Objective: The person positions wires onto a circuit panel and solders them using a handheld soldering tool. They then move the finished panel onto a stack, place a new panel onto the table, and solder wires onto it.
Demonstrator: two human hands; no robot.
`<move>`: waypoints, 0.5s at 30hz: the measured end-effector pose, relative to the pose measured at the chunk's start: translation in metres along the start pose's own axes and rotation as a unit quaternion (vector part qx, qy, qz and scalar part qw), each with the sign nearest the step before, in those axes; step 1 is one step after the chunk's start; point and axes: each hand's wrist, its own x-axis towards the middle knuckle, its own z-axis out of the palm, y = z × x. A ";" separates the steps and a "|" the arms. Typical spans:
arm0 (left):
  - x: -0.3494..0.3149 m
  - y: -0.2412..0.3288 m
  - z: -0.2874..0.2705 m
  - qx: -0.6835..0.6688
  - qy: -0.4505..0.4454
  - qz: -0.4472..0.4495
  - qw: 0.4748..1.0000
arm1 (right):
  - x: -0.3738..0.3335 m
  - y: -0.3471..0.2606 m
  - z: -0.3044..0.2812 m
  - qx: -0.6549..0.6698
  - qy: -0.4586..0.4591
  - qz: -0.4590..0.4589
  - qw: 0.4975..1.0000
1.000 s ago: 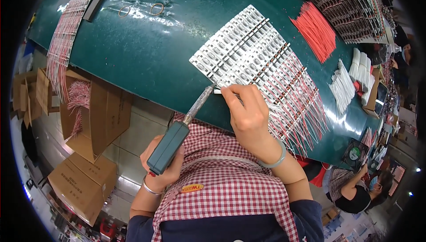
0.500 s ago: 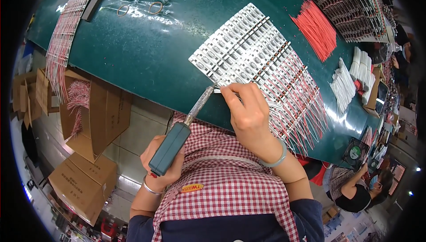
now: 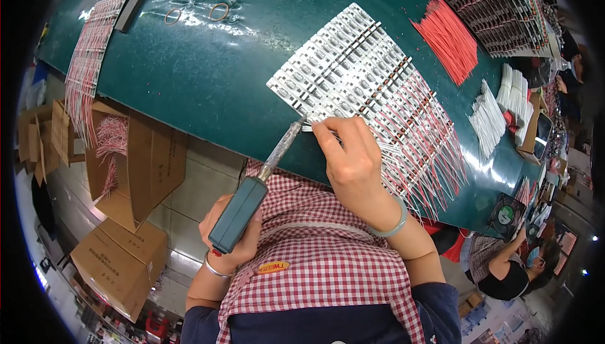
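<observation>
My left hand is wrapped round the dark green handle of a soldering iron. Its slim metal tip reaches the near left corner of a white circuit board panel. At that same corner my right hand pinches a thin white wire between thumb and forefinger, most of it hidden by the fingers. The panel carries rows of small parts, and many red and white wires trail from its right and near side.
Red wires and white wires lie in bundles to the right. Stacked panels stand far right; another wired panel overhangs the left edge. Rubber bands lie farther back. Cardboard boxes stand on the floor. A person sits at right.
The soldering iron has shifted very slightly up and left, its tip still at the panel's near left corner. My right hand has hardly moved.
</observation>
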 end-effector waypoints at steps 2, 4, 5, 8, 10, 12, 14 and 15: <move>0.001 0.001 0.000 -0.002 -0.005 -0.012 1.000 | 0.000 -0.001 0.000 -0.001 -0.001 0.000 1.000; 0.003 0.003 0.001 0.002 -0.006 -0.011 1.000 | 0.000 -0.001 0.000 -0.002 -0.002 0.001 1.000; 0.004 0.004 0.001 0.007 -0.006 -0.010 1.000 | -0.001 -0.001 0.001 -0.004 0.000 0.000 1.000; 0.003 0.003 0.001 0.009 -0.008 -0.009 1.000 | -0.001 0.000 0.001 -0.007 0.000 -0.001 1.000; 0.004 0.003 0.000 0.004 -0.002 0.002 1.000 | -0.001 0.000 0.002 -0.007 0.000 -0.001 1.000; -0.001 -0.002 -0.001 -0.002 0.002 0.014 1.000 | -0.001 0.000 0.001 -0.008 0.003 -0.001 1.000; -0.013 -0.009 -0.004 -0.030 -0.019 -0.037 0.999 | -0.001 0.000 0.001 -0.007 0.001 0.000 1.000; -0.017 -0.007 -0.003 -0.030 -0.018 -0.037 0.999 | -0.001 0.000 0.000 -0.006 -0.001 0.001 1.000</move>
